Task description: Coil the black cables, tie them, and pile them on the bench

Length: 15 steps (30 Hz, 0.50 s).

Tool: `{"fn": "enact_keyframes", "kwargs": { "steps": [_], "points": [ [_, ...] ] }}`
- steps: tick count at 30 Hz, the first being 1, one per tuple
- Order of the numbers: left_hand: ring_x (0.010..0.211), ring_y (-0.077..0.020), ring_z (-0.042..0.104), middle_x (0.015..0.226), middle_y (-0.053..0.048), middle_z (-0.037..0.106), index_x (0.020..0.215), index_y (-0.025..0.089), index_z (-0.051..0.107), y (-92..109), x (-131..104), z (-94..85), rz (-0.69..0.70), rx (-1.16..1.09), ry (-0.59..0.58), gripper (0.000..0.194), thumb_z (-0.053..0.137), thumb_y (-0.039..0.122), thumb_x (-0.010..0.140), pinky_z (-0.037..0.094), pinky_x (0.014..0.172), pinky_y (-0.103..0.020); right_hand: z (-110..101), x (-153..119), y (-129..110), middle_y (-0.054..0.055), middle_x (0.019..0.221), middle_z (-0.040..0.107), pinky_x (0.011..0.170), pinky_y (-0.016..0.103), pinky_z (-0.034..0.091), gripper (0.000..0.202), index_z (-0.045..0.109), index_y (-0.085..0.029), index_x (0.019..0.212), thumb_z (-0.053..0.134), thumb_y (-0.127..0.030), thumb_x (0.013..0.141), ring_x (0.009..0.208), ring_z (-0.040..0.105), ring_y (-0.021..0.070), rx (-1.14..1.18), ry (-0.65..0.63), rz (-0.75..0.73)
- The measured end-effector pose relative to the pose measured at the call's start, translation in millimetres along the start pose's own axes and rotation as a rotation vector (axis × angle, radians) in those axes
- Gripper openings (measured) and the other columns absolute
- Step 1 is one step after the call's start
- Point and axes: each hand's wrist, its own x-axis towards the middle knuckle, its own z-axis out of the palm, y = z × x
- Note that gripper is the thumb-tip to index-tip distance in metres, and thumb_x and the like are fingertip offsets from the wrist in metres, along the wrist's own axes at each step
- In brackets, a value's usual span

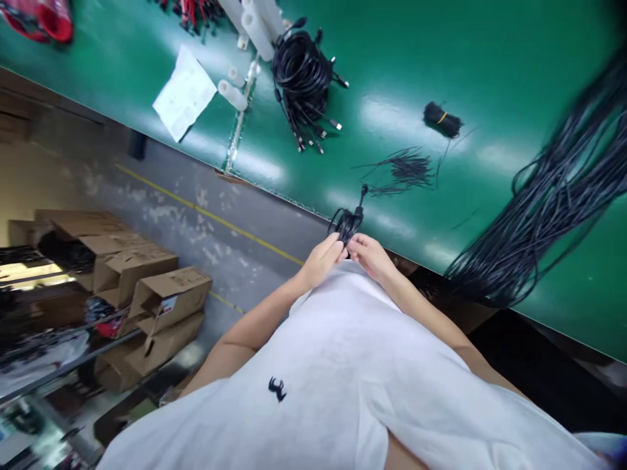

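Note:
A coiled black cable [347,225] is between my two hands at the front edge of the table, its connector end pointing up and away from me. My left hand [323,260] is closed on the near left side of the coil. On the coil's near right side, my right hand [371,254] has its thumb and fingers pinched together at the cable. Whether a thin tie is also between those fingers, I cannot tell. Just beyond lies a loose pile of thin black ties [410,168]. A bundle of similar ties [442,120] with a yellow band lies behind it.
Finished-looking black cable coils [304,72] are heaped near white rolls [257,29]. Long black cables [548,176] drape over the green table [386,39] at right. White paper [185,93] and red items [53,19] lie left. Cardboard boxes [171,294] stand beyond the floor aisle.

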Motion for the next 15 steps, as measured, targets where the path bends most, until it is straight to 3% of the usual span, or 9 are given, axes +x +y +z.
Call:
{"fn": "enact_keyframes", "kwargs": {
  "steps": [2,4,8,15],
  "points": [
    [0.051,-0.0059,0.034,0.063,0.005,0.045,0.085,0.016,0.052,-1.8,0.8,2.8,-0.01,-0.097,-0.081,0.043,0.058,0.058,0.088,0.027,0.049,-0.022,24.7,12.9,-6.6,-0.006,0.064,0.046,0.05,0.019,0.031,0.03,0.054,-0.017,0.077,0.073,-0.038,0.067,0.052,0.038,0.0043,0.14,0.029,-0.041],
    [0.049,-0.0053,0.035,0.063,0.006,0.046,0.089,0.017,0.05,-2.9,0.2,3.3,-0.027,-0.258,-0.113,0.046,0.066,0.06,0.082,0.026,0.047,-0.021,35.7,23.4,-17.6,-0.005,0.069,0.05,0.048,0.017,0.031,0.027,0.055,-0.016,0.078,0.073,-0.032,0.064,0.054,0.04,0.0035,0.195,0.019,-0.083],
    [0.046,-0.0043,0.039,0.066,0.005,0.052,0.091,0.017,0.047,-9.7,-2.3,1.3,-0.019,-0.458,0.005,0.05,0.076,0.054,0.074,0.028,0.047,-0.02,41.4,25.2,-25.9,-0.006,0.073,0.054,0.042,0.017,0.033,0.033,0.056,-0.017,0.084,0.075,-0.026,0.06,0.048,0.037,0.0017,0.228,0.009,-0.065],
    [0.045,-0.0054,0.041,0.061,0.007,0.054,0.106,0.018,0.044,-35.1,-3.0,1.3,0.088,-0.359,0.22,0.05,0.072,0.05,0.08,0.03,0.048,-0.021,51.2,23.5,-11.1,-0.01,0.061,0.05,0.038,0.023,0.04,0.04,0.049,-0.02,0.105,0.067,-0.027,0.07,0.038,0.047,0.0096,0.24,-0.014,0.011]
  ]
}}
